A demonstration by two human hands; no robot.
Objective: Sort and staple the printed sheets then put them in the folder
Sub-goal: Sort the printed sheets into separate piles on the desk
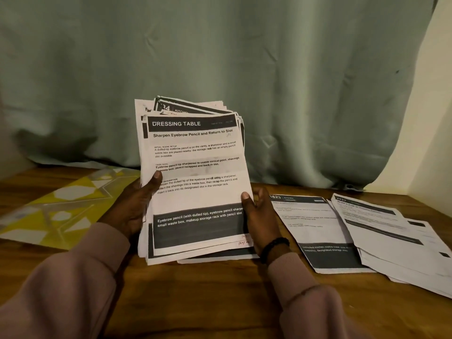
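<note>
The left hand [137, 204] is curled round the left edge of a thick stack of printed sheets [195, 182], the thumb laid flat across the top page and the other digits hidden behind it. The right hand [260, 214] is closed on the lower right edge of the same stack, thumb pressed on the front, so the paper is pinched from both sides. The stack is held tilted up toward the head camera with its lower edge at or just above the wooden table [195, 297]; contact cannot be told for certain. Such a pose is judged to serve reading: the top sheet, headed "DRESSING TABLE", is faced to the eyes so that its category can be checked before it is dealt out. The sheets behind are fanned unevenly, one showing a "KITCHEN" header, which suggests that the stack is not yet sorted.

To the right, flat on the table, a kitchen sheet [315, 233] numbered 1623 is laid by itself, and just beside it, overlapping its right edge, a looser pile of sheets [391, 238] is spread. These are taken to be sorted groups already begun. On the left, well apart from them, a yellow patterned folder [49, 211] lies flat, seemingly kept for the last step. No stapler is seen. A green curtain [220, 57] hangs behind.
</note>
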